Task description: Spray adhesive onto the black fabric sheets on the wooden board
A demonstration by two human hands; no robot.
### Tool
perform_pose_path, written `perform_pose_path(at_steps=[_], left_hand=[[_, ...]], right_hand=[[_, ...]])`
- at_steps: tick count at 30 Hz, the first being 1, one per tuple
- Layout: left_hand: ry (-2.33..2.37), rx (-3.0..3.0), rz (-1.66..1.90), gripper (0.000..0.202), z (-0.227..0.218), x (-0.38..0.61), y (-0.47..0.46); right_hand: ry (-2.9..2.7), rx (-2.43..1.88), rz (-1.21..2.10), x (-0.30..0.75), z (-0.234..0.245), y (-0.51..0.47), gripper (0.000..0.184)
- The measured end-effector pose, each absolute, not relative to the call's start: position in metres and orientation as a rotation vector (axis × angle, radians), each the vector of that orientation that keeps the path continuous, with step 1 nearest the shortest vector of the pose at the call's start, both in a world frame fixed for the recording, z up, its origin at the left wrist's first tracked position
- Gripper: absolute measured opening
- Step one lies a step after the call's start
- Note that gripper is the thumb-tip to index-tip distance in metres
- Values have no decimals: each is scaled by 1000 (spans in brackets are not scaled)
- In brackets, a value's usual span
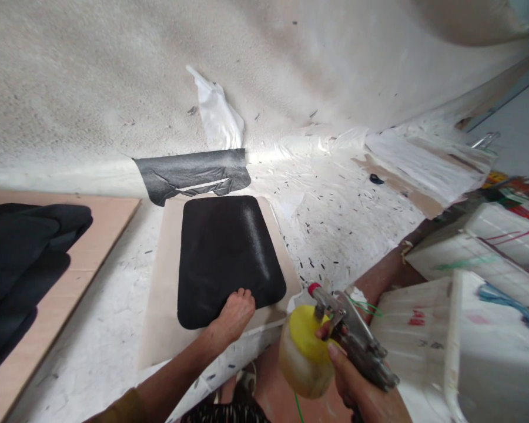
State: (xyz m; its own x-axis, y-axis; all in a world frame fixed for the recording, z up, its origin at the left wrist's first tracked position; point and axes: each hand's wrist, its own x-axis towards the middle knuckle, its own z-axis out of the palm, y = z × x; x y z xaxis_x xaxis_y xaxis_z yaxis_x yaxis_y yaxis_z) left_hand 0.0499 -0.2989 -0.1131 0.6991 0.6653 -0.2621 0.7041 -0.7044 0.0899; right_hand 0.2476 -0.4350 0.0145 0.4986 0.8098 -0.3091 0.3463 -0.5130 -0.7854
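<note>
A black sheet (229, 252) with rounded corners lies flat on a beige board (158, 311). A pale, speckled streak runs down its right side. At the sheet's near edge my left hand (238, 314) is closed, with its fingers curled over the edge; the fingertips are partly hidden. To the right, my right hand (348, 367) is wrapped round a metal spray gun (357, 335). The gun's cup (306, 358) has a yellow lid and hangs below the red-tipped nozzle, which points forward and left, apart from the sheet.
A stack of black sheets (22, 252) rests on a cardboard panel (101, 235) at left. Behind the board lies a crumpled dark grey piece (194, 173) beside a white scrap (218, 111). White plastic crates (423, 335) stand at right. Small dark bits dot the white covering (335, 205).
</note>
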Motion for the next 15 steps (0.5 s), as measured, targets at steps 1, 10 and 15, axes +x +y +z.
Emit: perform_pose_path(at_steps=[1,10,15], left_hand=[[1100,2736,-315,35,-114,50,-298],[1230,2167,-39,23,-106,36,-254],[1150,1935,-28,15,-110,22,-222]], right_hand=[[-940,-2067,937,247,14,-433,41],[-1021,-2052,1078,231,42,-413,42],[-1026,-1855,1013,213,47,-402,39]])
